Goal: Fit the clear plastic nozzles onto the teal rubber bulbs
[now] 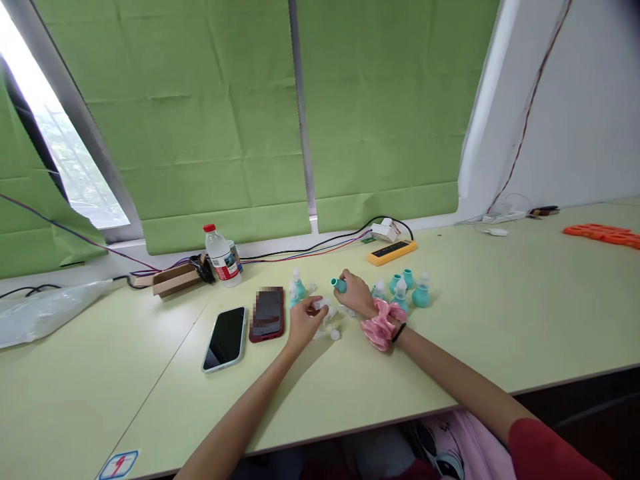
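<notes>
My right hand (357, 293) is wrapped round a teal squeeze bulb (339, 285), its open neck pointing left. To its left, my left hand (304, 319) has thumb and fingers curled in a pinch at a translucent plastic piece (321, 304). Several similar translucent pieces (335, 335) lie loose on the table between and below the hands. Teal bulbs with clear tips (299, 287) stand just beyond my left hand, partly hidden by it. Right of my right wrist are more teal bulbs (421, 295), some with clear tips and some bare.
Two phones, one light-edged (225, 340) and one red-cased (267, 315), lie left of my left hand. A red-capped bottle (221, 257), cardboard box (176, 280) and cables stand behind. A yellow-orange device (392, 253) lies at the back; orange parts (603, 235) are far right.
</notes>
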Tool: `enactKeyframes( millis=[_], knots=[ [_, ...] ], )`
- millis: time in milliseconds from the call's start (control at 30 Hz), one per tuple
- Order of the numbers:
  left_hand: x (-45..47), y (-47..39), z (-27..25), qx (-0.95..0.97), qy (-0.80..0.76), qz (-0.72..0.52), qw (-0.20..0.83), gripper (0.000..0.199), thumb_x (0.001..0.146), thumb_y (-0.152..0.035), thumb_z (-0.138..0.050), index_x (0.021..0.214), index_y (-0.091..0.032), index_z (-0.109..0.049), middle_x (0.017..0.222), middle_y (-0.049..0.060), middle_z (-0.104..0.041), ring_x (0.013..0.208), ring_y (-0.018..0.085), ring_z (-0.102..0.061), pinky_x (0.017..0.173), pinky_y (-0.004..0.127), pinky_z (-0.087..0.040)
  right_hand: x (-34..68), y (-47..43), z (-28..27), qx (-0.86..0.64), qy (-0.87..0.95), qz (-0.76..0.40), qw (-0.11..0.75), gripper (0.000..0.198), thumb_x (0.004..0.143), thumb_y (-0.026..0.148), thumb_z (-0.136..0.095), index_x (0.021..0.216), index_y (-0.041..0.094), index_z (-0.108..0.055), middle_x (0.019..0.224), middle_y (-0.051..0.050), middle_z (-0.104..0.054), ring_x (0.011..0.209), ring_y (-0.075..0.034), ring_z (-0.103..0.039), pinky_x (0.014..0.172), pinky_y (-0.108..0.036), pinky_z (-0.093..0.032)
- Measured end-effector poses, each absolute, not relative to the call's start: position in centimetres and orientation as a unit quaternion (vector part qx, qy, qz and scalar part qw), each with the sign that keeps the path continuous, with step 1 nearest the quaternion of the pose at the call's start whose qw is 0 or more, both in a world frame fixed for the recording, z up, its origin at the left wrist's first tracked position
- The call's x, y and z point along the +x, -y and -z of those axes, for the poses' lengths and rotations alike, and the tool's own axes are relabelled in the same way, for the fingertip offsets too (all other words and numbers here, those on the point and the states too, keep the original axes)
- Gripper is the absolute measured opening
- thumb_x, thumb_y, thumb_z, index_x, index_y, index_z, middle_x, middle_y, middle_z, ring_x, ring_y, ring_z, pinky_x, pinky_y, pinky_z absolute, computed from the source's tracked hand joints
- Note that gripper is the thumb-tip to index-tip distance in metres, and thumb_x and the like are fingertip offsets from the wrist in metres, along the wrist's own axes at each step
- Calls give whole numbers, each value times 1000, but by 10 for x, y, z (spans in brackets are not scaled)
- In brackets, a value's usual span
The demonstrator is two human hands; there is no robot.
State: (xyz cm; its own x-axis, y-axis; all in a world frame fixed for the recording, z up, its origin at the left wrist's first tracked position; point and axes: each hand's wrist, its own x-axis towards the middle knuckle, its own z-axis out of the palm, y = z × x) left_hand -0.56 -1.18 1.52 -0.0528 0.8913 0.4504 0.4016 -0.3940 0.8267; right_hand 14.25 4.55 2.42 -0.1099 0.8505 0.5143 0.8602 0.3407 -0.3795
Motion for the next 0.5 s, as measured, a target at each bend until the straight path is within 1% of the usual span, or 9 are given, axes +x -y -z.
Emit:
enactKeyframes(
  millis=[67,200,367,433,500],
  knots=[
    [-6,9,-15,634,-493,-524,285,31,64,-32,-56,87,-11,-60,58,1,-57,52,11,-54,51,22,-46,149,-33,-25,-507,778,-13,371,26,67,27,-49,91,18,-44,82,-4,-55,76,-17,-52,65,-26,-39],
    [-7,6,-17,622,-439,-532,371,34,68,-38,-52,85,-10,-57,49,-2,-50,42,8,-48,44,20,-41,154,-10,-24,-398,818,-12,415,27,69,23,-47,95,18,-47,89,-5,-52,86,-16,-48,75,-27,-39],
    [-10,5,-21,612,-408,-534,416,34,69,-45,-49,66,-11,-54,43,-5,-41,34,4,-38,36,17,-32,152,0,-24,-386,834,-19,394,25,68,20,-48,92,18,-51,86,-5,-49,80,-15,-47,70,-26,-41],
    [-10,5,-22,600,-406,-532,438,34,68,-45,-52,65,-11,-54,42,-7,-37,32,3,-34,34,16,-30,152,1,-25,-379,839,-17,390,23,67,19,-48,90,18,-51,85,-4,-48,79,-15,-46,70,-26,-41],
    [-9,6,-23,587,-402,-530,462,33,66,-44,-55,70,-11,-55,41,-7,-37,32,2,-33,34,16,-30,153,1,-25,-371,843,-19,389,22,66,18,-48,88,18,-51,85,-4,-47,76,-14,-47,69,-26,-41]
  ],
)
